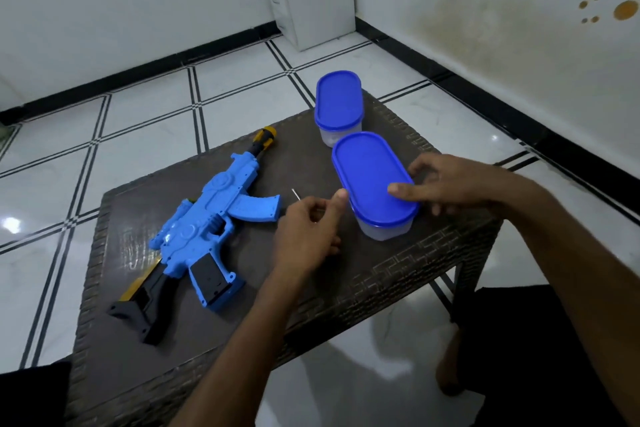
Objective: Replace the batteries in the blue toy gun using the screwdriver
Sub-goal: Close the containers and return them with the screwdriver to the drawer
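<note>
Blue toy gun (204,232): lies flat on the left part of the brown woven table (398,270), muzzle pointing away, black stock toward the near left corner; untouched by either hand, battery cover apparently not yet opened. Screwdriver (295,194): only a thin metal tip shows, projecting beyond the left hand (306,236), just right of the gun's magazine; handle hidden, so whether it is gripped or merely lies under the hand cannot be told. Left hand: fingers curled, thumb raised and touching the near box's lid edge. Right hand (446,184): fingers curved over the right end of the near lidded box (375,180), thumb on top of the blue lid, holding it. Far lidded box (338,104): same kind, blue lid closed, standing just behind the near one at the table's far edge; contents of both boxes unreadable through the cloudy walls. Head view only; no second view supplied. Risks, as judgement: a lid pried off sharply may tip the box and scatter whatever it holds onto the tiled floor (138,135); the near box stands close to the table's right edge; the screwdriver may roll if released carelessly.
</note>
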`<action>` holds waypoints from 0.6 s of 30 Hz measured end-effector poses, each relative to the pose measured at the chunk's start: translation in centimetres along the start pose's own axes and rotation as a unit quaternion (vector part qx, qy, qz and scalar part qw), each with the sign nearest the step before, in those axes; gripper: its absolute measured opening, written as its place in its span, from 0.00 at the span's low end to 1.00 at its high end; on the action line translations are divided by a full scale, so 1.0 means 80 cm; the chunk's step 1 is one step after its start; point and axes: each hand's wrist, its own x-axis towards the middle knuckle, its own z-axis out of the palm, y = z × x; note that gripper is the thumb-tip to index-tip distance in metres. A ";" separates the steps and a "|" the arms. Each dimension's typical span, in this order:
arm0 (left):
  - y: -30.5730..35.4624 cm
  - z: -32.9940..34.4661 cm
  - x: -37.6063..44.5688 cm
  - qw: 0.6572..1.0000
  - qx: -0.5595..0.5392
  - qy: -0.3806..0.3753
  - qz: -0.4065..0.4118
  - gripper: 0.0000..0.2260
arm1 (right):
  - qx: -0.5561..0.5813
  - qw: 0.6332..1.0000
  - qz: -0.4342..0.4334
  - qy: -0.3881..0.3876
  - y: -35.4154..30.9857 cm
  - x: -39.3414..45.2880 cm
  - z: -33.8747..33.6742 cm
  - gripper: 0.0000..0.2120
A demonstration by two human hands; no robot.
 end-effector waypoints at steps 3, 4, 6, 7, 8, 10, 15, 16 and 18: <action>-0.019 -0.010 0.003 0.930 0.323 0.117 0.134 0.21 | 0.030 0.998 -0.016 0.057 -0.002 0.008 0.001 0.27; -0.023 -0.009 0.006 0.917 0.359 0.106 0.138 0.23 | 0.040 0.996 -0.024 0.072 -0.003 0.009 0.003 0.26; -0.026 -0.009 0.016 0.910 0.392 0.076 0.113 0.26 | 0.055 0.994 -0.042 0.085 -0.008 0.013 0.010 0.25; -0.024 -0.009 0.019 0.909 0.399 0.063 0.103 0.26 | 0.064 0.993 -0.047 0.087 -0.010 0.014 0.013 0.25; -0.024 -0.009 0.022 0.912 0.397 0.050 0.093 0.25 | 0.076 0.992 -0.052 0.082 -0.012 0.015 0.015 0.23; -0.021 -0.007 0.026 0.933 0.351 0.027 0.070 0.22 | 0.100 0.992 -0.055 0.056 -0.012 0.015 0.015 0.20; -0.013 -0.009 0.031 0.995 0.094 -0.016 -0.009 0.03 | 0.161 0.987 -0.019 -0.001 -0.013 0.011 0.004 0.18; -0.010 -0.008 0.030 0.999 -0.017 -0.017 -0.038 0.08 | 0.172 0.985 -0.018 -0.011 -0.013 0.010 0.003 0.18; -0.002 -0.009 0.027 0.970 -0.224 0.000 -0.091 0.13 | 0.205 0.978 -0.023 -0.032 -0.018 0.004 0.002 0.16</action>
